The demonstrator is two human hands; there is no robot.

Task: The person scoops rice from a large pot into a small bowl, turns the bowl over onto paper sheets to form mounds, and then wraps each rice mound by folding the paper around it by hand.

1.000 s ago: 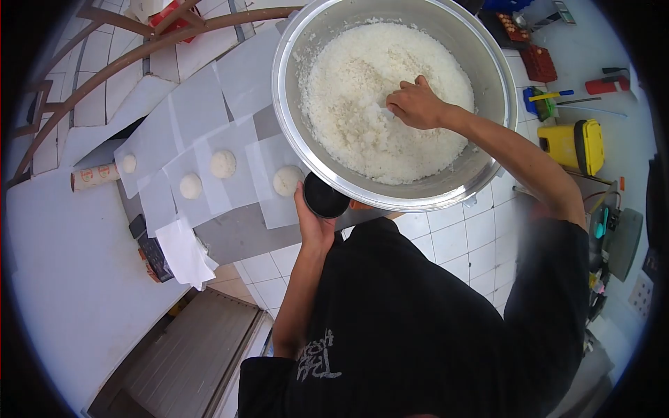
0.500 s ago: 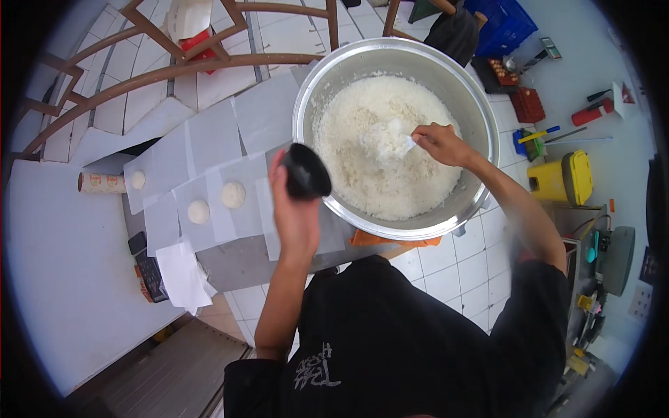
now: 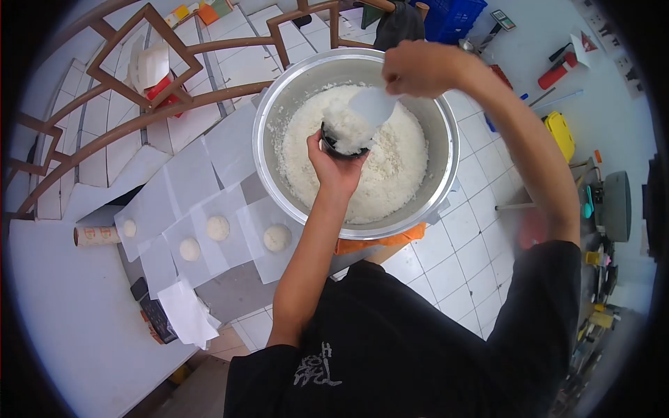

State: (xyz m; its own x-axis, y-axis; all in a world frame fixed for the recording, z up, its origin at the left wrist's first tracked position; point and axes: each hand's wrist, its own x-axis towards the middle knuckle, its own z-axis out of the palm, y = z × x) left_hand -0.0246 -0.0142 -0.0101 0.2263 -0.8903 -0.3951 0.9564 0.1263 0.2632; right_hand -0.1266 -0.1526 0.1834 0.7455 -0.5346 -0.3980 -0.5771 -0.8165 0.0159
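Observation:
Over a large metal pot [image 3: 268, 182] of cooked white rice [image 3: 390, 181], my left hand [image 3: 336, 173] is closed around a small black bowl [image 3: 327, 144]. Rice is heaped above the bowl's rim. My right hand [image 3: 412, 70] grips a pale, translucent rice paddle [image 3: 374, 104], its handle hidden in my fingers. The paddle's blade tilts down against the heaped rice. Left of the pot, rounded rice mounds, such as one near my left forearm [image 3: 277, 237] and another further off [image 3: 217, 228], lie on sheets of white paper [image 3: 185, 175].
A brown metal railing [image 3: 132, 80] runs behind the table. An orange cloth [image 3: 380, 241] lies under the pot's near edge. At left are a printed paper roll [image 3: 96, 236], a stack of white paper [image 3: 185, 312] and a dark keypad device [image 3: 155, 313]. A yellow bin [image 3: 559, 136] stands at right.
The black bowl has moved right over the pot and now holds rice. The paddle has risen from the rice to the bowl. Another rice mound now shows on the paper nearest the pot.

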